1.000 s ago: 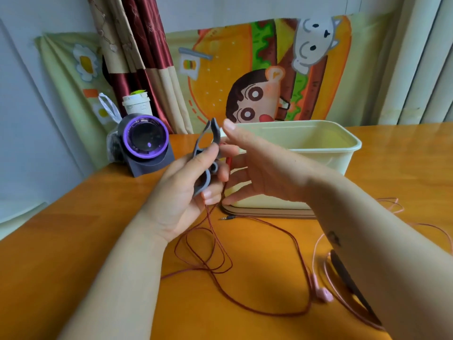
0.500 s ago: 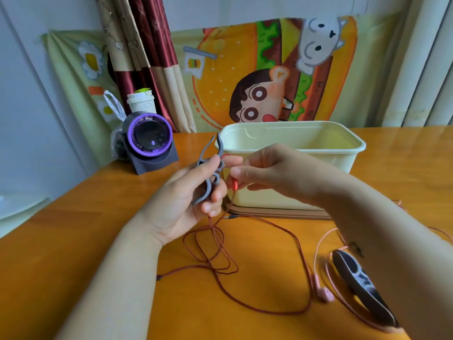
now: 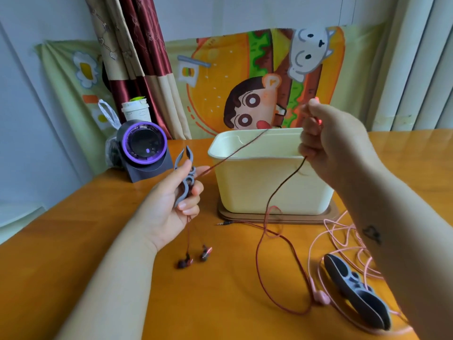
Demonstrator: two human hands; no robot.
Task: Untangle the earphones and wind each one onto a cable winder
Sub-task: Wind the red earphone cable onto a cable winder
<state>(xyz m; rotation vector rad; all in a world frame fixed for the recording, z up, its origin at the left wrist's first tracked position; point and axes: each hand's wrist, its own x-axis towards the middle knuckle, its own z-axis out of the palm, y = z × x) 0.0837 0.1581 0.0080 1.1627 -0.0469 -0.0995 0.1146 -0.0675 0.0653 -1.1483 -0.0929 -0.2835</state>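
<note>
The left hand (image 3: 171,209) is raised over the table's (image 3: 73,241) left half, thumb and curled fingers gripping a grey cable winder (image 3: 184,184) upright, its pointed tips sticking out above the thumb. From that grip the dark red earphone cable (image 3: 235,152) runs taut up and across the open cream tub (image 3: 257,190) to the right hand (image 3: 331,141), which is held higher, above the tub's right rim, with its fingers closed in a pinch on the cable. Below the right hand the cable drops in front of the tub, loops wide over the middle of the table and ends in the jack plug (image 3: 224,223), lying just before the tub's wooden base board (image 3: 277,218). The two red earbuds (image 3: 187,261) hang on short leads under the left hand (whether they touch the tabletop I cannot tell). Towards the table's right front edge the pink earphones (image 3: 340,238) lie in loose tangled loops, with a second grey winder (image 3: 355,288) flat among them, partly behind the right forearm. At the far left corner stand a purple-ringed device (image 3: 144,143) and a paper cup (image 3: 134,111)
</note>
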